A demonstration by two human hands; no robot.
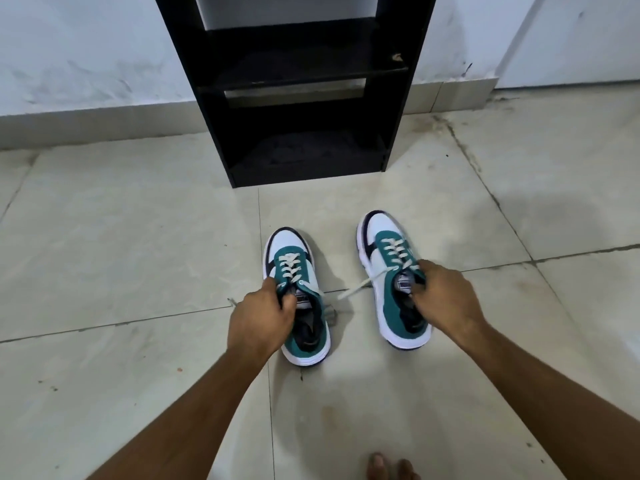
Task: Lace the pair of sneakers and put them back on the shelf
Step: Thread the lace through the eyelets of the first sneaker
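Note:
Two white, teal and navy sneakers stand on the tiled floor, toes pointing at a black shelf (298, 81). The left sneaker (294, 258) has white laces crossed up its front, and my left hand (261, 320) is closed on its tongue and collar. The right sneaker (388, 244) is laced too, with a loose lace end (360, 285) trailing toward the left. My right hand (446, 299) grips the right sneaker at the tongue, fingers inside the opening. Both soles look to be resting on the floor.
The black shelf stands against a pale wall (86, 57), with open levels at the bottom (304, 154) and middle. Beige floor tiles (121, 237) spread all around. My bare toes (384, 469) show at the bottom edge.

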